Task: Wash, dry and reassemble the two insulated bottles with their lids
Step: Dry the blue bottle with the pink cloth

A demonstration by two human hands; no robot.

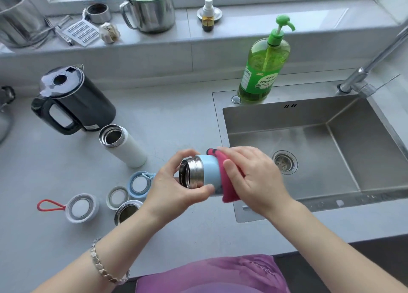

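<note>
Beside the sink point(309, 120), both hands grip the blue bottle point(210, 170), right hand point(254, 178) through a pink cloth point(229, 189).

Left hand point(176, 189) fingers curled, gripping; right hand point(254, 178) cupped, fingers closed.

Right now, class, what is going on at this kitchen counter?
A person holds a light blue insulated bottle sideways over the grey counter beside the steel sink. The left hand grips its steel mouth end while the right hand wraps a pink cloth around its body, apparently drying it. A white insulated bottle stands open nearby, and the lids, including a white lid with a red loop, lie unattached on the counter.
</note>
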